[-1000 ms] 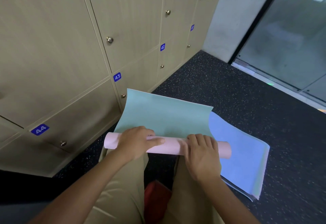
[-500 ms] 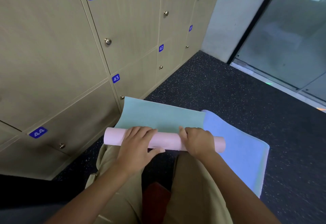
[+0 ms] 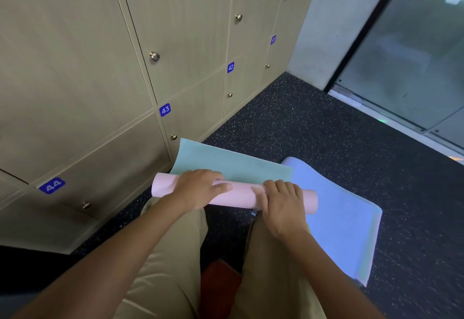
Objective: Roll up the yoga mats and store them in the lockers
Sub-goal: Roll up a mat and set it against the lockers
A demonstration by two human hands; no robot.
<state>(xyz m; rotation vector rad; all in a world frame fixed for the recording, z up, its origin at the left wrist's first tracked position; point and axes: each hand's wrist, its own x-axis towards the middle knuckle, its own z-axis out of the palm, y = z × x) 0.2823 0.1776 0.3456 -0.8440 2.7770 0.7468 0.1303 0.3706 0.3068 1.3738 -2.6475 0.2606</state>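
Hands: left hand [image 3: 198, 188] and right hand [image 3: 282, 204] press the pink mat roll [image 3: 238, 194] (fingers curled over it, grip closed) beside closed lockers [image 3: 75, 67].

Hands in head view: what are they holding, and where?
Both grip the pink rolled mat: left hand left of its middle, right hand toward its right end.
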